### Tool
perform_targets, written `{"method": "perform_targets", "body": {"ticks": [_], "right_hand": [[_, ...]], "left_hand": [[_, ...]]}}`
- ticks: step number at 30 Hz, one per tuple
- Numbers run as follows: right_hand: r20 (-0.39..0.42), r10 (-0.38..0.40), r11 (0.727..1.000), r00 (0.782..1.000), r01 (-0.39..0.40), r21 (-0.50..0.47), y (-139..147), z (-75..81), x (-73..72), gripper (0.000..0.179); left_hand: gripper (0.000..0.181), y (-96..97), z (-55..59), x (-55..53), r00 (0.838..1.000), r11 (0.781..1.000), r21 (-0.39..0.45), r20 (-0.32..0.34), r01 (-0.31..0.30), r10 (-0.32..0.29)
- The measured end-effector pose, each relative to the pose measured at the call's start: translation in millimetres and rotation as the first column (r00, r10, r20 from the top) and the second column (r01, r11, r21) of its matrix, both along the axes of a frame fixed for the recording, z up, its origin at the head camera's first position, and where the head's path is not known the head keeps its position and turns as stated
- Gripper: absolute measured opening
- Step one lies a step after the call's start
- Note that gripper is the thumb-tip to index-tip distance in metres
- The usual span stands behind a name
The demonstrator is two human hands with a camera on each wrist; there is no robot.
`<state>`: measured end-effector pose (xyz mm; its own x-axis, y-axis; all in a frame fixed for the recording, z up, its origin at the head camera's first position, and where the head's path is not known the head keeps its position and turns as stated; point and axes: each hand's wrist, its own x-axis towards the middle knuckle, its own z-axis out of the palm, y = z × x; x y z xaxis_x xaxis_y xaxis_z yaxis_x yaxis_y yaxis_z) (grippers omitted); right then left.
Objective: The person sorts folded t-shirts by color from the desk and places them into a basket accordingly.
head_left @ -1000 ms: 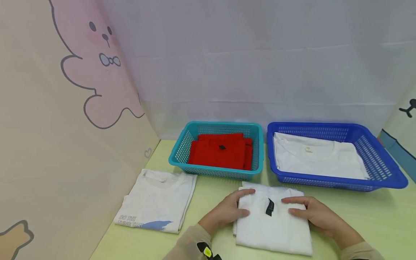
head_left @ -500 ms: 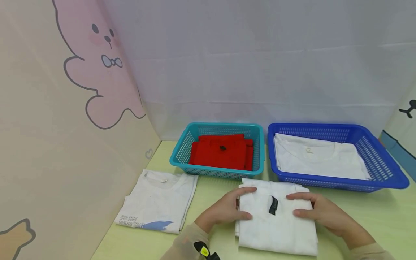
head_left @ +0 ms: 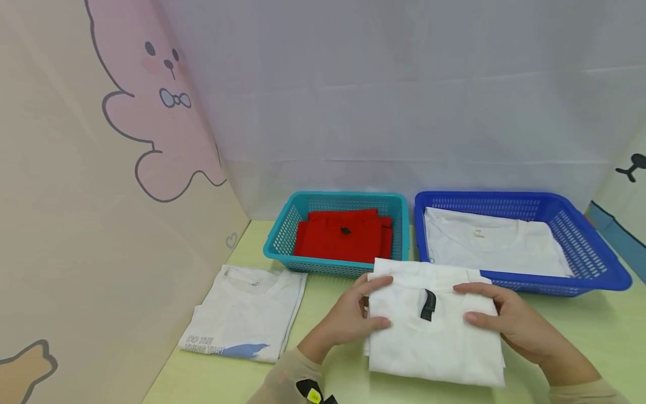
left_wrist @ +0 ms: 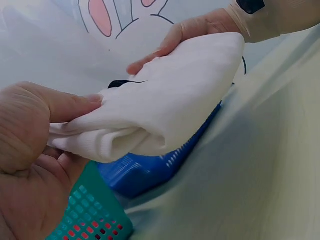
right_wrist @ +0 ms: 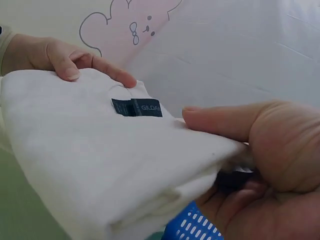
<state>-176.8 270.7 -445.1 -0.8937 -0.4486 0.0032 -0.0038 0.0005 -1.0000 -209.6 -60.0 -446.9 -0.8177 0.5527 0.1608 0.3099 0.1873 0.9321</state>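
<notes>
A folded white T-shirt (head_left: 434,348) with a black neck label (head_left: 428,306) is held up off the table between both hands. My left hand (head_left: 348,317) grips its left edge, thumb on top and the other fingers curled beneath, as the left wrist view shows. On the opposite edge my right hand (head_left: 520,322) pinches the layers the same way; in the right wrist view its thumb (right_wrist: 220,120) lies on the cloth near the label. The shirt's far edge overlaps the front rim of the blue basket (head_left: 555,285) in the head view.
Inside the blue basket lies another folded white shirt (head_left: 497,247). To its left stands a teal basket (head_left: 333,265) with folded red shirts (head_left: 338,241). A folded white shirt with blue print (head_left: 247,314) rests on the yellow-green table (head_left: 176,381) at left. Curtains with cartoon figures surround the table.
Both hands have lifted the folded white T-shirt from the table and moved it forward and slightly right, toward the blue basket. The baskets and the printed shirt have stayed put.
</notes>
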Motion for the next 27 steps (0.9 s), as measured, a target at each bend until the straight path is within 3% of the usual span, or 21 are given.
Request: {"method": "perform_targets", "body": {"ticks": [2,6,9,12,16,19,27], "right_hand": [[0.001,0.003,1.0,1.0,-0.003,-0.018,-1.2,2.3,0.0,0.043],[-0.091,-0.065,0.998,0.994,0.067,0.019,-4.7,7.8,3.3,0.041],[-0.197,-0.13,0.988,0.972,0.144,0.059,-4.7,10.4,6.2,0.041],[-0.254,-0.182,0.974,0.95,0.21,0.086,-1.5,12.7,7.2,0.042],[-0.258,-0.217,0.955,0.941,0.259,0.142,8.2,19.8,6.2,0.045],[-0.248,-0.228,0.942,0.942,0.277,0.188,17.4,27.1,1.5,0.048],[-0.185,-0.233,0.952,0.955,0.263,0.154,49.9,34.6,-27.3,0.055]], "left_hand": [[0.069,-1.5,1.4,0.2,1.0,1.0,0.007,-0.025,-0.006,0.006],[0.069,-2.2,3.4,-0.7,0.997,1.0,0.03,-0.083,0.008,-0.005],[0.07,0.9,6.5,-2.3,0.991,0.999,0.04,-0.135,0.019,-0.014],[0.07,6.3,10.6,-5.1,0.986,0.999,0.04,-0.163,0.026,-0.02],[0.069,17.5,15.8,-13.8,0.983,0.999,0.031,-0.179,0.035,-0.029],[0.069,28.4,18.9,-25.1,0.986,0.998,0.048,-0.163,0.047,-0.039],[0.071,65.8,29.3,-57.4,0.998,0.997,0.057,-0.038,0.046,-0.044]]}}
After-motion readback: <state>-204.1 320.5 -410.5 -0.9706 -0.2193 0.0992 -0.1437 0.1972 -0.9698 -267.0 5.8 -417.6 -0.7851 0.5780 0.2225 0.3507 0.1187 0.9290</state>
